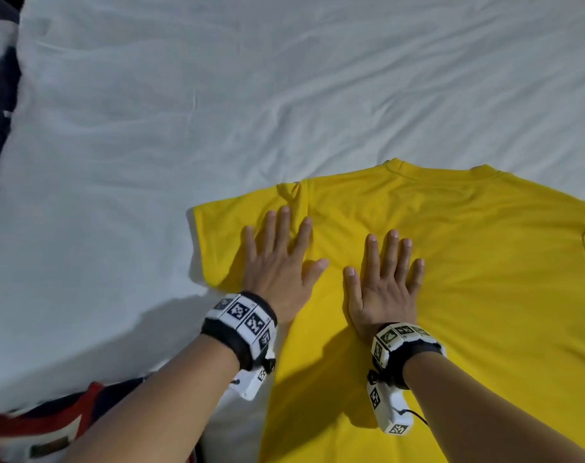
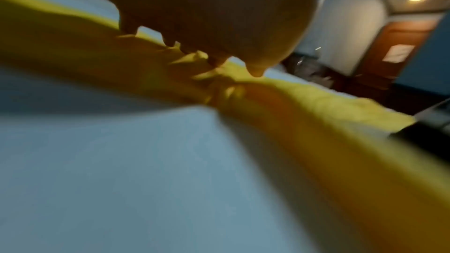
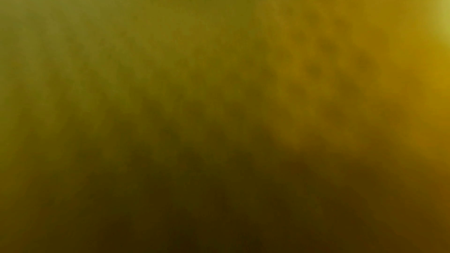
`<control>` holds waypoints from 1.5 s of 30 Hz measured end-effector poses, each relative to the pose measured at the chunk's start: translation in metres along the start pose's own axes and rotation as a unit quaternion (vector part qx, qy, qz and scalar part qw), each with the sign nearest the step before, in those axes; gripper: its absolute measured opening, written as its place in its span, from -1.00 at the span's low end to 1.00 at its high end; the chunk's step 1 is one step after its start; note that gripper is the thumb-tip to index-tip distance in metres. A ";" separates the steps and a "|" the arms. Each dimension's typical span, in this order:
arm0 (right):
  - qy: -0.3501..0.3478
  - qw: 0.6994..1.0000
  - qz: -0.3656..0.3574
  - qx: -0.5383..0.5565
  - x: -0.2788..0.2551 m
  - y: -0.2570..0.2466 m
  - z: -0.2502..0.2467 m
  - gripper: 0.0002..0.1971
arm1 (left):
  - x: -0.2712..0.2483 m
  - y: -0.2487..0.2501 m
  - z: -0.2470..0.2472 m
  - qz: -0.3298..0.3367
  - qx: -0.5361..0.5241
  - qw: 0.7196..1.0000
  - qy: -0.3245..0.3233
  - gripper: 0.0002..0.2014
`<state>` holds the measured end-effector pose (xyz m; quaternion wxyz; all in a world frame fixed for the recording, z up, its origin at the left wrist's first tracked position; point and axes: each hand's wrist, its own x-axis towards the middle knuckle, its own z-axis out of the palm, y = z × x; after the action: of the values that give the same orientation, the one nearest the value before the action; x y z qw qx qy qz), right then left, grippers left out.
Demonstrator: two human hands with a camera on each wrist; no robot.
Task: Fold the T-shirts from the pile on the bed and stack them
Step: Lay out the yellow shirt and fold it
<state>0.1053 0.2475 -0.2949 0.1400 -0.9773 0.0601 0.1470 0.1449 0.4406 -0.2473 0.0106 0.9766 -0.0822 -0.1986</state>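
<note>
Lying at the near left was the pile (image 1: 33,429). Beside it, the left hand (image 1: 277,262) pressed flat, fingers straight, on the shirt's (image 1: 468,262) bunched sleeve (image 1: 217,235); the right hand (image 1: 381,282) lay flat mid-shirt, gripping nothing. Folding over that bunching would likely trap creases.

Blurred yellow T-shirt (image 3: 243,84) fabric (dimpled weave) fills view
</note>
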 end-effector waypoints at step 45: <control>-0.074 0.996 -0.021 -0.048 -0.141 0.224 -0.044 -0.33 | -0.128 0.174 0.088 -0.174 -0.081 0.980 0.043 -0.28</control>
<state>-0.0521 0.0322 -0.2691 0.0999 -0.9705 0.0220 0.2183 -0.0325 0.2913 -0.2696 0.0587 0.9794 0.1058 -0.1615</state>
